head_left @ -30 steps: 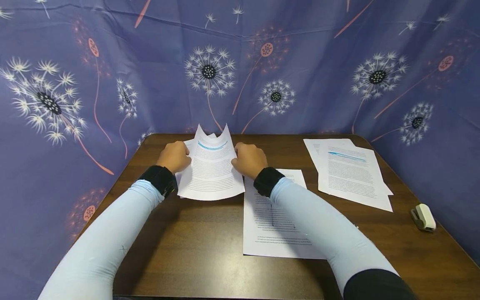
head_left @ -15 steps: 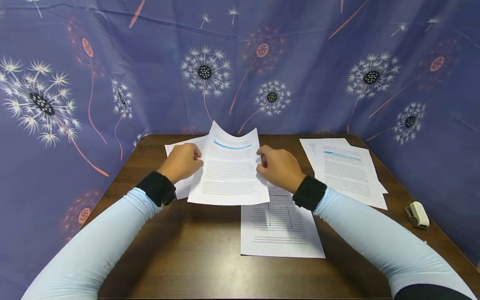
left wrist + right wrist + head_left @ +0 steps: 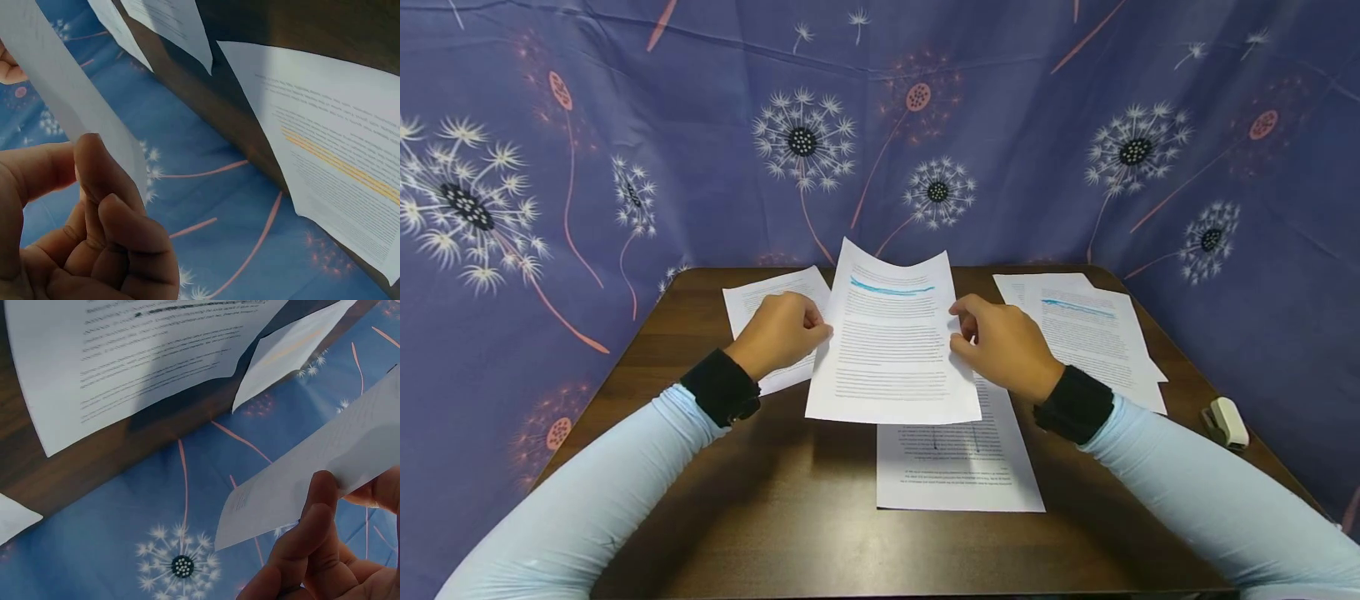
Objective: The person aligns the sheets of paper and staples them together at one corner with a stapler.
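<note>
A printed sheet of paper [image 3: 891, 350] with a blue highlighter stroke near its top is held up over the table, its upper edge curving. My left hand [image 3: 781, 333] pinches its left edge between thumb and curled fingers. At the opposite edge, the thumb and fingers of my right hand [image 3: 1007, 342] pinch it too. Both wrist views show the sheet edge-on, its back pale. Below it lies another printed page [image 3: 955, 483] with dark vertical pen lines, partly covered in the head view. To the left lies a page [image 3: 325, 144] with orange highlighting, seen in the left wrist view.
Overlapping printed pages [image 3: 1082, 333], the top one marked in blue, lie at the back right. A small white stapler-like object [image 3: 1228, 421] sits near the right edge of the brown wooden table [image 3: 745, 533]. A blue dandelion-print cloth [image 3: 715, 142] hangs behind.
Both hands have moved right with the blue-marked sheet, away from the page on the left and over the middle page. The sheet has flattened somewhat, and more of the left page shows.
</note>
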The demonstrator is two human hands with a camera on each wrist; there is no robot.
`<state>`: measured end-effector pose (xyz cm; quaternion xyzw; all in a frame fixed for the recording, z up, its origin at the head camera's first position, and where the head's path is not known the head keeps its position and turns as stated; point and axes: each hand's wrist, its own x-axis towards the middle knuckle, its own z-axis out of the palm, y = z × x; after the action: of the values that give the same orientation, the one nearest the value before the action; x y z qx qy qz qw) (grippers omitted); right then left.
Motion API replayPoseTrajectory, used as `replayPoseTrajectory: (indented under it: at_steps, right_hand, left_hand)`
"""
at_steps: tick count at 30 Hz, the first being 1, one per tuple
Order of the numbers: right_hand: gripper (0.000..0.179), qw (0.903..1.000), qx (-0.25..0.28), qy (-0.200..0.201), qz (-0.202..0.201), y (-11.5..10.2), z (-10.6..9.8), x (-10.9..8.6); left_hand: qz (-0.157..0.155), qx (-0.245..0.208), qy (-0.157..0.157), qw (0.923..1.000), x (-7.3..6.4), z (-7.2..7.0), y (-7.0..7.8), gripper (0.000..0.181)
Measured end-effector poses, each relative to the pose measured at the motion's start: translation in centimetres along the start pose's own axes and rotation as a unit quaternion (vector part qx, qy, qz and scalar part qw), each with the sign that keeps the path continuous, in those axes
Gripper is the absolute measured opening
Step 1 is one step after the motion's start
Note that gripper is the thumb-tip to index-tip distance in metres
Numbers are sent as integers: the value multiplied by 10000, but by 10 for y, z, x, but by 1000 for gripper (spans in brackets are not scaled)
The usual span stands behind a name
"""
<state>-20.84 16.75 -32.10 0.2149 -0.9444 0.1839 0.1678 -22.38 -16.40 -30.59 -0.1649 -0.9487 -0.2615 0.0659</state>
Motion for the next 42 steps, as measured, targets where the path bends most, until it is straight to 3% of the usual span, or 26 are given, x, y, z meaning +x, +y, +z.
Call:
replayPoseTrajectory:
  at_steps: [5, 16, 26, 34, 42]
  right_hand:
    - [35, 9999, -55, 36, 109, 6, -7, -13]
    - [32, 9996, -199, 93, 162, 19, -19, -43]
    - [30, 9993, -224, 26, 310, 34, -19, -70]
    - [25, 9987, -236, -54, 440, 44, -14, -83]
    - [24, 9980, -225, -315, 493, 50, -1, -94]
  left_hand:
    - [6, -107, -130, 9999, -5, 4, 11, 26]
    - [622, -193, -277, 9975, -14, 20, 30, 24]
    - [793, -301, -452, 9954, -21, 47, 44, 22]
    - [632, -234, -786, 9946, -24, 65, 48, 23]
    - [233, -80, -1127, 9933, -25, 79, 47, 21]
